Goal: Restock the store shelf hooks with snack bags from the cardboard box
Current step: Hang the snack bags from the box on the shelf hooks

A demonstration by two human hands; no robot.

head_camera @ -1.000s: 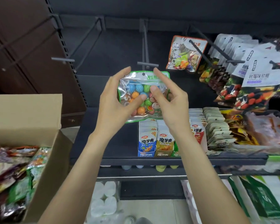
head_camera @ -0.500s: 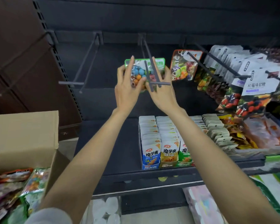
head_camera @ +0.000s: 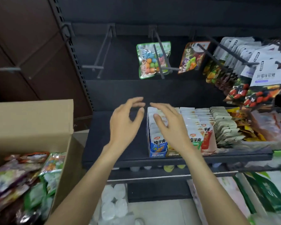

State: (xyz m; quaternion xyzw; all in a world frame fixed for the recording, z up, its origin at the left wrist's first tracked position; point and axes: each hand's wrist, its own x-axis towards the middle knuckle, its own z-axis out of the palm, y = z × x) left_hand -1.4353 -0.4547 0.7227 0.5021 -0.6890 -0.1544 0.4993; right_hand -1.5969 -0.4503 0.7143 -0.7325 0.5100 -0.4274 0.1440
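Both hands [head_camera: 146, 125] have let go; candy bag [head_camera: 153, 60] hangs on hook [head_camera: 159, 62].

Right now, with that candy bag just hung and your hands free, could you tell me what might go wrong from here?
1. The candy bag hangs tilted on its hook and may swing or slip forward.
2. The right hand hovers just above the upright packets on the shelf; drawing back carelessly could topple them.
3. The left hand must cross to the box, whose raised flap could catch the arm.
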